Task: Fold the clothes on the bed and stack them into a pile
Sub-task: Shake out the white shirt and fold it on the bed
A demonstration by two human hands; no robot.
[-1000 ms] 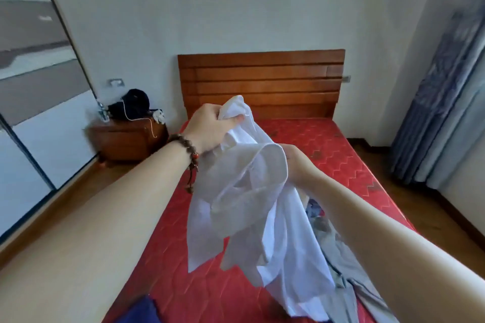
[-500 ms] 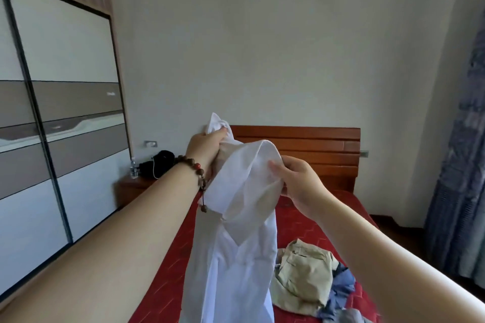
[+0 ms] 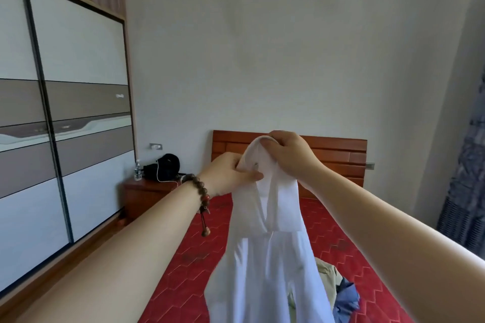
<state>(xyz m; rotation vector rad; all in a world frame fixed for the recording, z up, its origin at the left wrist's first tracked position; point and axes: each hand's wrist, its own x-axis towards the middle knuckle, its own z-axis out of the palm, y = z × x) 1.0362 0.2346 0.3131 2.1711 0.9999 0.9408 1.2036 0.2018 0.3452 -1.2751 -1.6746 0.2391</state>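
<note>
A white shirt (image 3: 265,257) hangs in the air over the red bed (image 3: 194,265), held up by its collar. My left hand (image 3: 228,174), with a bead bracelet on the wrist, pinches the collar's left side. My right hand (image 3: 288,155) grips the top of the collar just to the right and a little higher. The shirt's body hangs straight down and runs off the bottom of the view. On the bed at lower right lie a beige garment (image 3: 326,278) and a blue garment (image 3: 346,301), partly hidden behind the shirt.
A wooden headboard (image 3: 338,155) stands against the far wall. A nightstand (image 3: 147,196) at the bed's left carries a dark bag and a small bottle. A sliding-door wardrobe (image 3: 65,113) fills the left side. Blue curtains (image 3: 467,178) hang at the right.
The view has tilted up. The shirt has been raised, and both hands have come together at its collar, the right hand shifting onto the collar top.
</note>
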